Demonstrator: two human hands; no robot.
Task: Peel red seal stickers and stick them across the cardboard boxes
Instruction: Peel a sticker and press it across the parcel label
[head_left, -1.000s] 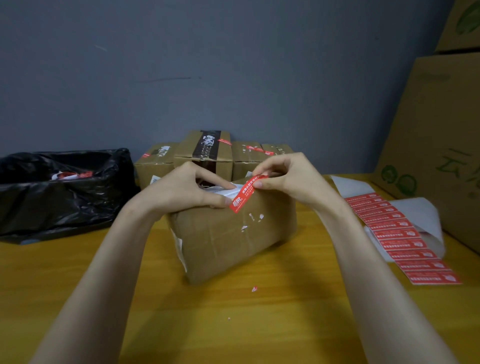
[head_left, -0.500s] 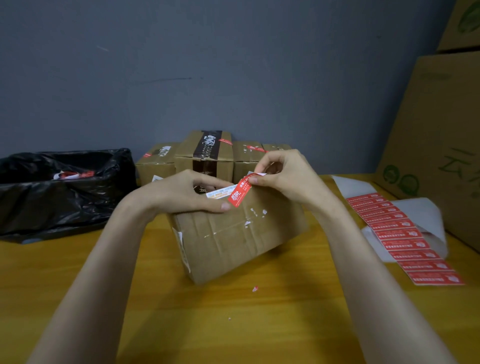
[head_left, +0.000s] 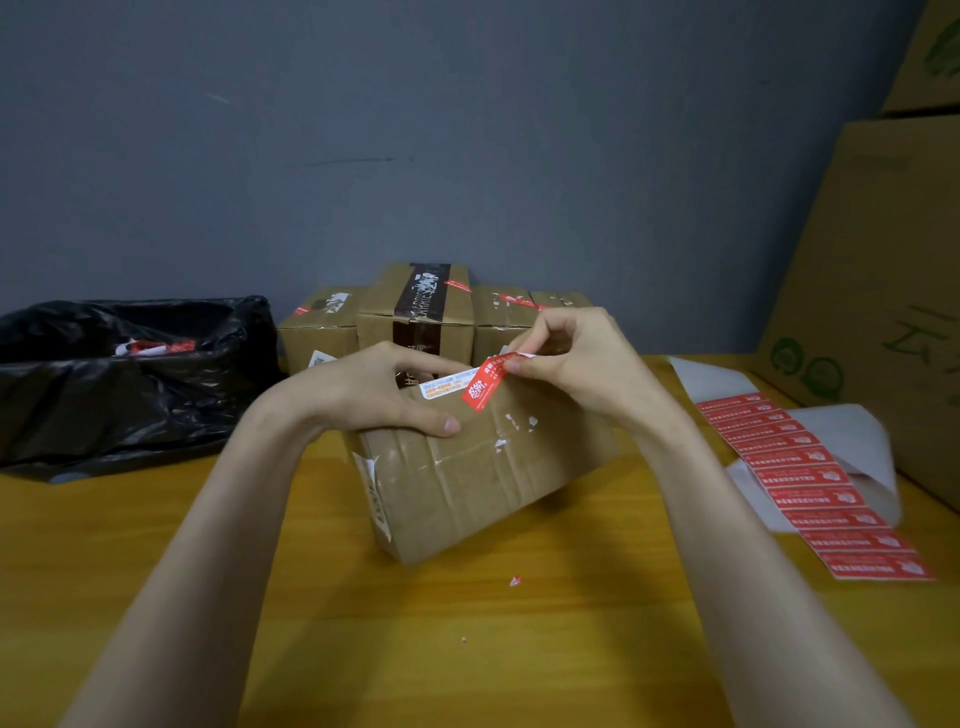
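Wooden table (head_left: 156, 571): bears all items listed below.

Large cartons (head_left: 883, 260): stacked at the right edge of the table. They are brown with green print, and their contents are not visible.

Black bin bag (head_left: 104, 395): at the far left of the table, mouth open. Red and white paper scraps (head_left: 156, 347) lie inside it.

Row of small boxes (head_left: 415, 312): stands against the grey wall, side by side and touching, all closed. The centre one carries a band of dark printed tape. Red seals show across the tops of the outer ones.

Cardboard box (head_left: 478, 478): at the table's centre, in front of the row, closed and tipped with its creased long face toward the camera. A white label sits at its upper edge, and torn paper residue marks the face and left end.

Sticker strip (head_left: 810, 483): a column of red seals on white backing paper (head_left: 852, 441), lying to the right of the box and well apart from it.

Left hand (head_left: 374, 395): grips the box's top edge, fingers over the far side and thumb pressed on the near face.

Right hand (head_left: 576, 364): pinches the upper end of the red seal sticker (head_left: 485, 384) between thumb and forefinger, other fingers curled.

Red seal sticker: slanted, its lower end at the box's upper edge beside the white label. Whether it is adhered cannot be told.

Red scrap (head_left: 514, 580): on the table just in front of the box.
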